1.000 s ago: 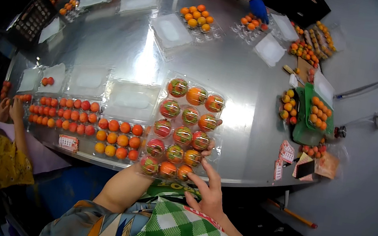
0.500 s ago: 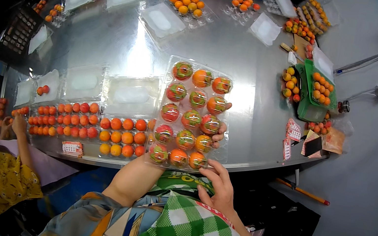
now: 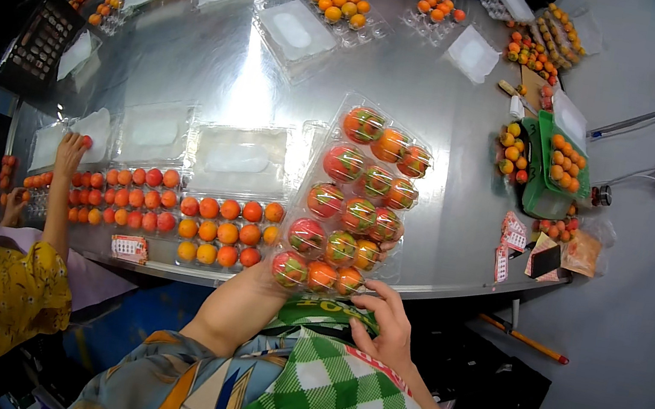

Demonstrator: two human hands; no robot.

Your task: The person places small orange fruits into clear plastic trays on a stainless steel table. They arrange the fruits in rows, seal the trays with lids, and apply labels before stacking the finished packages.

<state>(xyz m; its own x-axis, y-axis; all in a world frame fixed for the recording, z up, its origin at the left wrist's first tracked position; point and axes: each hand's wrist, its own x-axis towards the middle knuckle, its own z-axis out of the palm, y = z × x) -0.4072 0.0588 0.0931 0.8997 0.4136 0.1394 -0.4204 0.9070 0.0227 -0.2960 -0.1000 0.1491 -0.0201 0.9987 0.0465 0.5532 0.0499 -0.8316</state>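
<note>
My left hand [image 3: 262, 287] reaches under a lidded clear plastic tray [image 3: 336, 144] and is closed on it, supporting it tilted above the table's front edge. Most of the hand is hidden beneath the tray. Inside sit rows of round orange-red fruits [image 3: 359, 215] with green leafy tops, like persimmons. Beside the tray's lower right corner is my right hand [image 3: 387, 323], fingers loosely bent and thumb apart. Its fingertips are close to the corner; whether they touch it I cannot tell.
Open trays of orange fruits [image 3: 226, 233] line the front edge on the left. A person in a yellow top [image 3: 9, 294] works there. A green crate [image 3: 540, 184] stands right, near labels [image 3: 509, 244] and a dark phone [image 3: 545, 261]. More fruit trays [image 3: 339, 4] lie at the back.
The tray has tilted, its far end swinging to the right. My right hand remains near its corner. The neighbouring person's hand has moved up to the fruit by the white liners.
</note>
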